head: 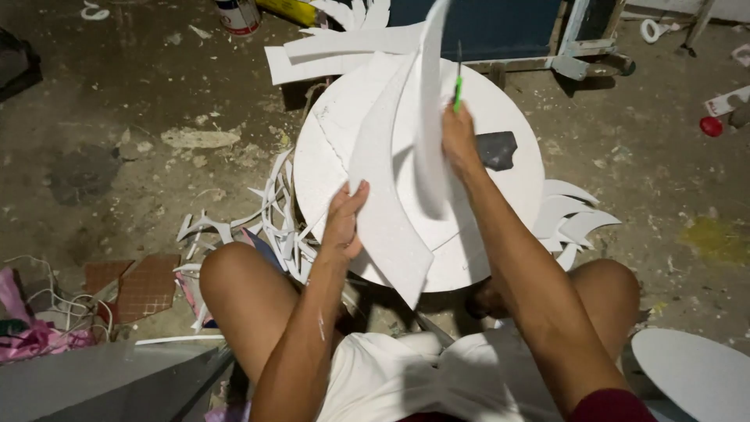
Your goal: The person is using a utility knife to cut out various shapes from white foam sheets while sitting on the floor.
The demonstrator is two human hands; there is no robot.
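Centrally, we hold a curved white foam piece [387,195] upright over the round white foam disc [508,117]. Our left hand [342,227] grips its lower edge — fingers curled. Our right hand [459,141] is closed around a green-handled knife [458,78] — blade pointing up, beside the foam. White offcuts [266,219] litter the floor at frame left.

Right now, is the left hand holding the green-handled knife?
No. The right hand grips the green-handled knife; the left hand holds the curved white foam piece.
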